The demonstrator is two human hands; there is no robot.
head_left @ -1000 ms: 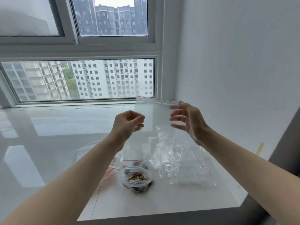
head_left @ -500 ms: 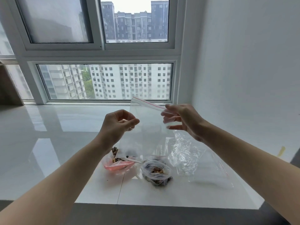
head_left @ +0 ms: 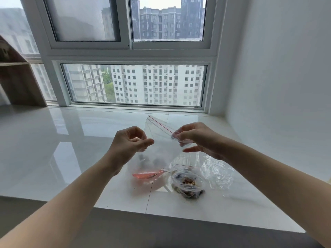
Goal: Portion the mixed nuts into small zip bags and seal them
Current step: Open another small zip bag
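An empty clear zip bag (head_left: 159,138) with a red zip line hangs tilted in the air between my hands. My left hand (head_left: 129,143) has its fingers curled and pinches the bag's left edge with thumb and forefinger. At the top right corner my right hand (head_left: 198,138) pinches the bag on the red strip. Below, on the white sill (head_left: 53,149), a small clear bag filled with mixed nuts (head_left: 188,185) lies slumped. To its left a reddish dish with nuts (head_left: 146,176) shows blurred through the held bag.
A heap of crumpled clear plastic bags (head_left: 217,173) lies right of the filled bag. The white wall (head_left: 277,86) closes the right side and the window (head_left: 136,85) the back. A wooden shelf (head_left: 19,83) stands far left. The sill's front edge (head_left: 161,214) runs below the bags.
The view has swung left and back. My hands have come lower toward the sill with the bag, which now tilts more, and my right fingers have closed onto the zip strip.
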